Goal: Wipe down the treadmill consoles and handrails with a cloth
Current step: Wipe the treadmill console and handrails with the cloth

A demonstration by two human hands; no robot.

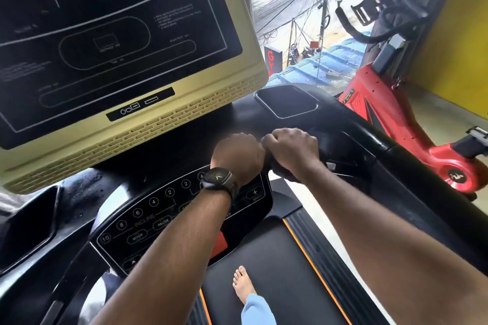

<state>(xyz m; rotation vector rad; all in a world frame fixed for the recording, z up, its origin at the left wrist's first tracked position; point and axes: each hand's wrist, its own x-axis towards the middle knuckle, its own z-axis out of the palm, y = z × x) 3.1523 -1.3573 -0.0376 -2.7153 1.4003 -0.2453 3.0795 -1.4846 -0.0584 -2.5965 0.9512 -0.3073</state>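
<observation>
The treadmill's cream-framed console screen [116,42] fills the upper left, with the black button panel [148,221] below it. My right hand [291,152] is curled over a dark bundle [277,170] at the inner end of the black right handrail [369,145]. The bundle looks like a dark cloth wrapped on the grip bar. My left hand [237,157], with a watch on its wrist, is a blurred fist. It touches the right hand's knuckles. Whatever is inside the left hand is hidden.
A black tray recess [287,101] lies just beyond the hands. A red exercise bike [390,113] stands close on the right by the window. Below are the belt [280,258] and a bare foot [244,283].
</observation>
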